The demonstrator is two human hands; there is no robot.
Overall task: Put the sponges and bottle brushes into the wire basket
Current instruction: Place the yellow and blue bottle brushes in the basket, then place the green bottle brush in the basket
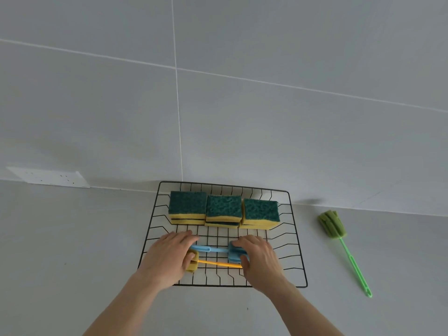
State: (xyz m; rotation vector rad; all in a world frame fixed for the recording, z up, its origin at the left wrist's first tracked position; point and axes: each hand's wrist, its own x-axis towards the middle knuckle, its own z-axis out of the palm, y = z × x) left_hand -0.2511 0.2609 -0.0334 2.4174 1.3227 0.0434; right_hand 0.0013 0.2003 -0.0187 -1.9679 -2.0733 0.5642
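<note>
**Both hands down in the basket, on the two brushes**

The left hand (167, 255) lies palm-down over the left end of the basket's front half, fingers loosely curled beside the yellow foam head of the yellow bottle brush (213, 263), thumb touching it; whether it truly grips I cannot tell. The right hand (258, 257) covers the blue foam head of the blue bottle brush (213, 249), fingers draped over the top and thumb tucked at the near side by the yellow handle's tip; a firm clamp or just a resting touch, I can't say. The two brushes lie side by side, heads at opposite ends, blue behind yellow.

Behind them, along the far side of the wire basket (297, 241), stand three small stacks of sponges (223, 209), green scouring side up, yellow beneath, the stacks just beside one another.

Well apart to the right, the green bottle brush (344, 246) lies on the grey worktop (72, 238), outside the basket, head toward the tiled wall (291, 57). A white socket plate (51, 177) sits low on the wall at the left.
</note>
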